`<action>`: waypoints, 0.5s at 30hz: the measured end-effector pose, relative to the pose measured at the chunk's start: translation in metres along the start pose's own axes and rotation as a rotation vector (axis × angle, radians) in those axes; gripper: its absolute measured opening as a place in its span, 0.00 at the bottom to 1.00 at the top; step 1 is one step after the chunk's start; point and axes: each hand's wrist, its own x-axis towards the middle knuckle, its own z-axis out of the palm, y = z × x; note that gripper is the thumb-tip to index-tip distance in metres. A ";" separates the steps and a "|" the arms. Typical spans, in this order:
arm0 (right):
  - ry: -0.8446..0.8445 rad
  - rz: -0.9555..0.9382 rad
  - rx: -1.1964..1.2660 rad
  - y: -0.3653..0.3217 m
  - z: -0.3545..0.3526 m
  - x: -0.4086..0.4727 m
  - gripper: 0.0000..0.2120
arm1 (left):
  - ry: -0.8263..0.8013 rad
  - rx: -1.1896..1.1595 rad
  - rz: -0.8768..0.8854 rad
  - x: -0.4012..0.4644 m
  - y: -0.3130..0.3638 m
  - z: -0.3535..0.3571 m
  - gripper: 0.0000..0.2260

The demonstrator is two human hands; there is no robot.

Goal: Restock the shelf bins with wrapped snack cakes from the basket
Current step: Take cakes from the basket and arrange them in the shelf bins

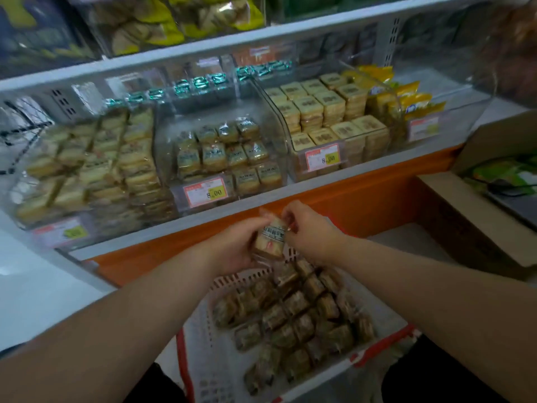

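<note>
A wrapped snack cake is held up between both hands, above the far end of the basket. My left hand grips it from the left and below. My right hand pinches its wrapper at the right edge. The white basket with a red rim sits below my arms and holds several wrapped cakes. On the shelf above, the middle clear bin holds the same kind of cakes in rows, with open space at its back.
A left bin is packed with pale wrapped cakes and a right bin with square biscuits. Price tags hang on the bin fronts. An open cardboard box stands at the right. An orange panel runs under the shelf.
</note>
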 end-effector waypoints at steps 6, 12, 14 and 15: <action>-0.088 -0.202 -0.334 -0.056 -0.049 0.006 0.41 | 0.016 0.431 0.044 -0.045 0.059 -0.019 0.16; -0.065 -0.345 -0.555 -0.098 -0.072 0.037 0.32 | 0.247 0.386 0.370 -0.038 0.092 -0.056 0.21; -0.026 -0.348 -0.524 -0.103 -0.081 0.047 0.32 | 0.328 0.337 0.437 -0.032 0.104 -0.063 0.16; -0.007 -0.352 -0.518 -0.104 -0.085 0.052 0.31 | 0.356 0.309 0.462 -0.028 0.109 -0.066 0.14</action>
